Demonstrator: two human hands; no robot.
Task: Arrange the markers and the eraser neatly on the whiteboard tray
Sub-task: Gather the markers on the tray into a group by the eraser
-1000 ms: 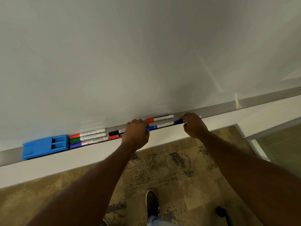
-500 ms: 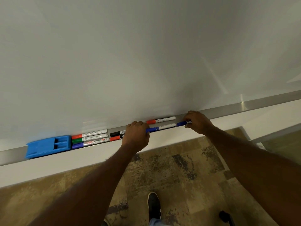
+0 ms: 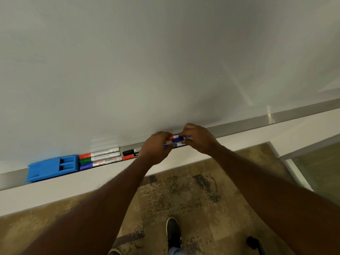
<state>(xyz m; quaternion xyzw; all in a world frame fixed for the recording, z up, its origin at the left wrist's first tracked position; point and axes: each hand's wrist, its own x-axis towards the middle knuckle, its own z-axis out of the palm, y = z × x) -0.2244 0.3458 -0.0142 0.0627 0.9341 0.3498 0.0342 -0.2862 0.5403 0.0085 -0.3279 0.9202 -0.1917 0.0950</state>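
Note:
A blue eraser lies at the left of the grey whiteboard tray. Beside it three markers lie side by side: red-capped, green-capped and blue-capped. Right of them a black-capped marker and a red-capped one run under my left hand. My right hand meets it over the tray. Between them show a red marker end and two blue markers, gripped by both hands. Their bodies are mostly hidden.
The whiteboard fills the upper view. Below the tray runs a white wall strip, then patterned carpet. My dark shoe stands below. A glass panel with a frame is at the right.
My right hand has slid left along the tray, pushing the blue marker toward my left hand. The two hands were apart and now almost touch.

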